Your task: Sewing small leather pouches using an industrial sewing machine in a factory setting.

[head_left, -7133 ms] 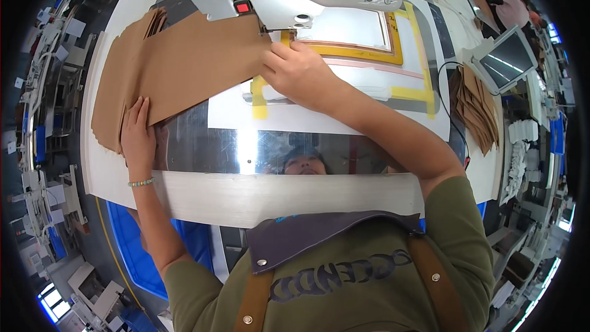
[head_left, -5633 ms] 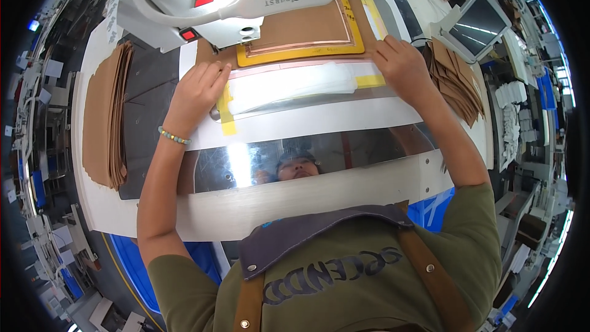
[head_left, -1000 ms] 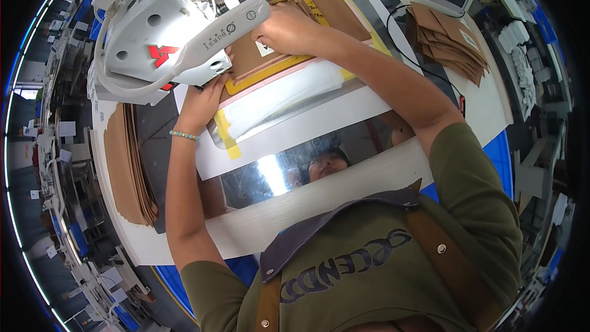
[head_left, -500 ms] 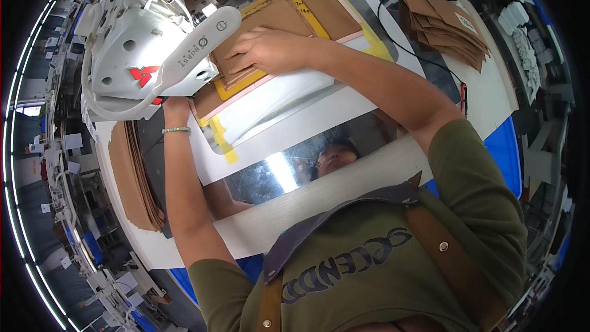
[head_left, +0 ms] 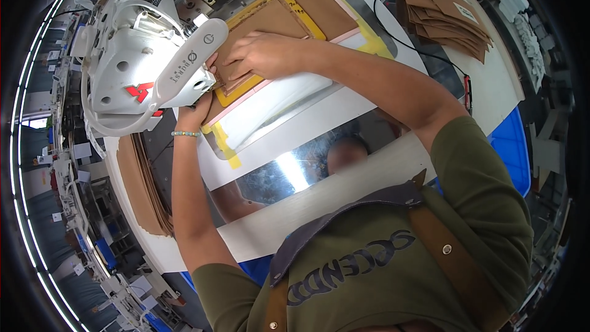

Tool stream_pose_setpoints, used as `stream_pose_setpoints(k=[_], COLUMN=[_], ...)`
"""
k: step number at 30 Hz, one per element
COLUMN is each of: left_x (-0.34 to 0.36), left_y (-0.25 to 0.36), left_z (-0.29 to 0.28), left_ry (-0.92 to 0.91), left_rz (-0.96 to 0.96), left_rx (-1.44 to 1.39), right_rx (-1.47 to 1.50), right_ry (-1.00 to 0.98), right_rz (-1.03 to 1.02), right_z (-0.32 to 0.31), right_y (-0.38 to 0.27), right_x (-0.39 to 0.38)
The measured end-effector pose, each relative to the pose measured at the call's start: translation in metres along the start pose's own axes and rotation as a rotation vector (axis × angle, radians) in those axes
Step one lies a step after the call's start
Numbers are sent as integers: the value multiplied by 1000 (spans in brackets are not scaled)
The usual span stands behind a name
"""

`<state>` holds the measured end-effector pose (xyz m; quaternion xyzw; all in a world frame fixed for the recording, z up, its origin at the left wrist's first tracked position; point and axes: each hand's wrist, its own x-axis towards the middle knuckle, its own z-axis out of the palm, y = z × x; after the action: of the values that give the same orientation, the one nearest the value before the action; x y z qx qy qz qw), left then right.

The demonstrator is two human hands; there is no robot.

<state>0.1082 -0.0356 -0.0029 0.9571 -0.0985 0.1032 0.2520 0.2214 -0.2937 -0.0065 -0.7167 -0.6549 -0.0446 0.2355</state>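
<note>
While the right hand (head_left: 267, 55) rests with its fingers slightly spread across the yellow frame (head_left: 312, 26), the brown panel (head_left: 319, 3) lies under this hand and reaches beyond it, away from the body. To its left, the left hand (head_left: 196, 110) is partly hidden beside the white machine head (head_left: 120, 77), so I cannot tell whether it pinches anything. It seems the step is guiding the framed panel; the next move probably calls for flat, steady pressure and fingertips well clear of the head.
</note>
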Motion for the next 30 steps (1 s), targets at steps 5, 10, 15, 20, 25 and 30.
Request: stream_pose_setpoints(k=[5, 10, 15, 20, 25, 30], left_x=[-4, 0, -29, -35, -36, -33], left_y=[1, -22, -85, -86, -94, -76], left_z=[0, 5, -4, 6, 2, 2], left_ry=[42, 33, 76, 45, 49, 57], left_rz=[-13, -26, 161, -43, -83, -75], left_rx=[61, 85, 234, -2, 61, 31], right_rx=[-27, -16, -23, -42, -46, -18], right_ry=[27, 30, -18, -95, -89, -105], right_rz=[-22, 2, -8, 25, 14, 22], right_z=[4, 3, 0, -5, -8, -10], right_y=[1, 4, -3, -2, -5, -13], right_x=[3, 4, 16, 18, 21, 18])
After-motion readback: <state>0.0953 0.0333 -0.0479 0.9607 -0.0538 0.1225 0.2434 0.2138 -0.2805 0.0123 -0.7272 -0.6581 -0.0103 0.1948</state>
